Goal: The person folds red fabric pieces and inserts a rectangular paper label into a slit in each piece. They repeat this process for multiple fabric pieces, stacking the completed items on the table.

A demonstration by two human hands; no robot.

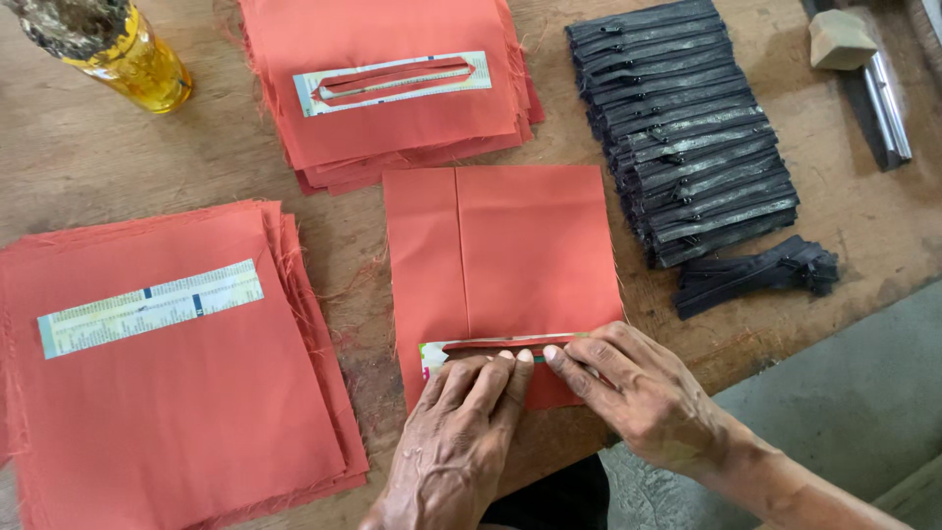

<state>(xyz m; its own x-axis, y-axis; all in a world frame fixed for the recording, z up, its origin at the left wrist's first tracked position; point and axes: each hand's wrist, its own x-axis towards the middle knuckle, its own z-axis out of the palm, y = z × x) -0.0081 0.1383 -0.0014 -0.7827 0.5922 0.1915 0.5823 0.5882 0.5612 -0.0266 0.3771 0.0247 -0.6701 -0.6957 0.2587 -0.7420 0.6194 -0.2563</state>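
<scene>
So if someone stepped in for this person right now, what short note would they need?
Left hand and right hand: both flat, fingertips pressing the slit strip on the middle orange piece.
Left stack: strips uncut.
Top stack: strip slit open.
Black zippers are piled at right, none fitted on the middle piece yet.

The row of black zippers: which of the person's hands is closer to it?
Right. The right hand presses the orange fabric piece just below the row of black zippers; the left hand lies farther left on the same piece.

Bare forearms, no sleeves, unadorned fingers [491,378]
</scene>
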